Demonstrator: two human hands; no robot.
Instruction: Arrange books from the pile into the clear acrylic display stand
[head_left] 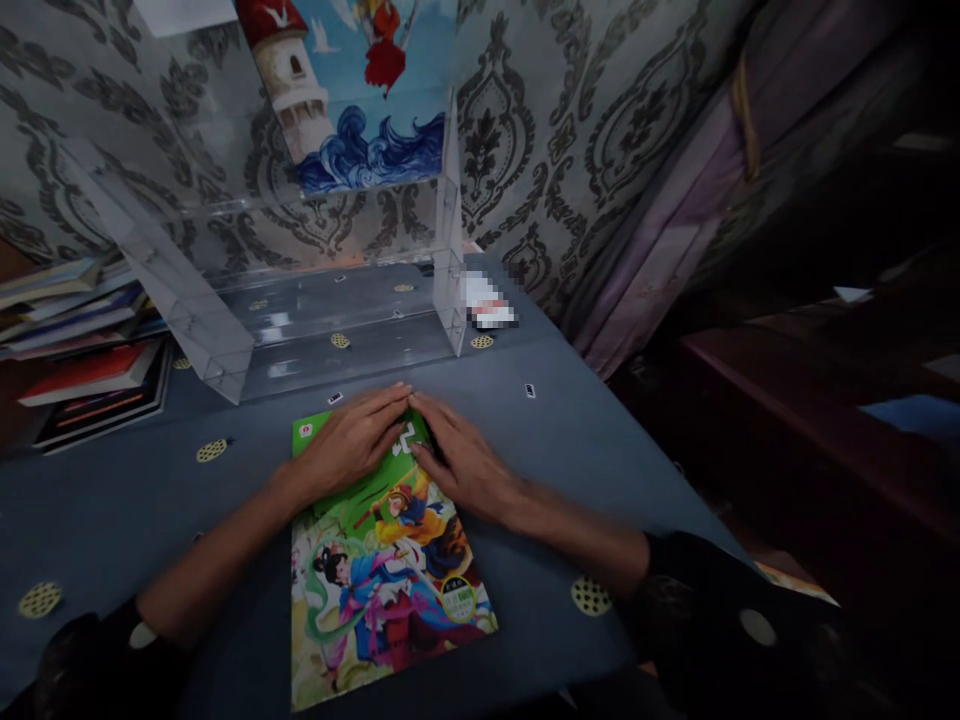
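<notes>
A green illustrated book [390, 590] lies closed, cover up, on the dark blue tablecloth in front of me. Its cover shows colourful cartoon figures. My left hand [356, 440] rests flat over the upper left of the cover, fingers stretched out. Over the upper right edge lies my right hand [469, 460], also stretched out, its thumb on the cover. The fingertips of both hands meet near the book's top edge. Part of the title is hidden beneath them.
Behind the book stands a clear acrylic rack [225, 350]. A picture [360, 120] of a tower and waves hangs above it. Stacked books [97, 380] lie at the left. A blurred white item [489, 300] lies right of the rack. The table's right edge borders a purple curtain [645, 270].
</notes>
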